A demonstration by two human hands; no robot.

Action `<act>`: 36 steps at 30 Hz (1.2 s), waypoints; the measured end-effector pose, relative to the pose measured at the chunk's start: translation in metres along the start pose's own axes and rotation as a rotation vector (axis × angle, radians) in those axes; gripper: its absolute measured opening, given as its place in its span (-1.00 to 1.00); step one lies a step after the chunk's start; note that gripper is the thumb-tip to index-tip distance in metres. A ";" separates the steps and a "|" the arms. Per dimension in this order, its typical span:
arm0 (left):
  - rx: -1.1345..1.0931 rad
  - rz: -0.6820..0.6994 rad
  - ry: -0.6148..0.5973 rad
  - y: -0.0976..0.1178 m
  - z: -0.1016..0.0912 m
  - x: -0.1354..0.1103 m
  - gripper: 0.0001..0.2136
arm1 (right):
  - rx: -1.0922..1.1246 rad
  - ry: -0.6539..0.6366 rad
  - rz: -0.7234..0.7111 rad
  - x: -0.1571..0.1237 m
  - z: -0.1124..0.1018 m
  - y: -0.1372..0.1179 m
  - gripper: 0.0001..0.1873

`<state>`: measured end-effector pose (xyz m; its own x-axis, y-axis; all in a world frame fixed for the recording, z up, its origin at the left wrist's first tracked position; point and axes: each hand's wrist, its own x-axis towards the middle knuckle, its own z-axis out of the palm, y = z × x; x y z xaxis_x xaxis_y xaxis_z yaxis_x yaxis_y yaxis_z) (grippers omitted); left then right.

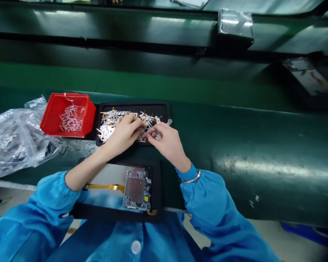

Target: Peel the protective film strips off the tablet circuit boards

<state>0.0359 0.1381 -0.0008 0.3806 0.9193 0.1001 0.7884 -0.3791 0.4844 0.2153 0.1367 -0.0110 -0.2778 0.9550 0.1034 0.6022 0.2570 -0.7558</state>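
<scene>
Over a black tray (164, 109) heaped with small white and amber flex cable strips (107, 128), both hands work close together. The fingers of my left hand (127, 131) are pinched, and what lies between them is too small to make out. Facing it, my right hand (166, 140) is closed too, thumb against fingers, its contents hidden; a small translucent piece (169, 122) shows just behind it. Nearer to me lies a flat device panel (109, 200) in a black frame, with a circuit board (136, 190) and an amber ribbon cable (105, 187) on it. My left forearm crosses above the panel.
Left of the tray stands a red bin (90, 118) with curled white strips inside. Clear plastic bags (19, 138) lie at the far left. Across the green bench, a wrapped box (235, 25) sits on the raised ledge, and another device in a dark tray (311, 78) is at right.
</scene>
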 end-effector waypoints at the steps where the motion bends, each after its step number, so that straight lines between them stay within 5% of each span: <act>1: -0.021 0.006 0.002 0.000 0.000 0.000 -0.93 | 0.034 0.014 0.003 0.000 -0.001 0.000 -0.91; 18: -0.223 -0.013 0.076 -0.014 -0.012 -0.001 -0.92 | 0.407 0.155 0.134 -0.006 -0.014 0.000 -0.82; 22: -0.239 -0.001 0.182 -0.011 -0.014 -0.007 -0.85 | 0.465 0.074 0.108 -0.007 -0.014 -0.006 -0.82; 28: -0.381 0.189 0.184 0.000 -0.014 -0.013 -0.72 | 0.462 -0.018 0.016 -0.010 -0.004 -0.005 -0.76; 36: -0.653 0.133 0.239 0.009 -0.014 -0.018 -0.65 | 0.821 0.034 0.160 -0.013 0.012 -0.002 -0.56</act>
<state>0.0292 0.1198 0.0141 0.2783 0.8957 0.3467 0.2629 -0.4182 0.8695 0.2086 0.1216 -0.0191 -0.2049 0.9781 -0.0356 -0.1077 -0.0587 -0.9925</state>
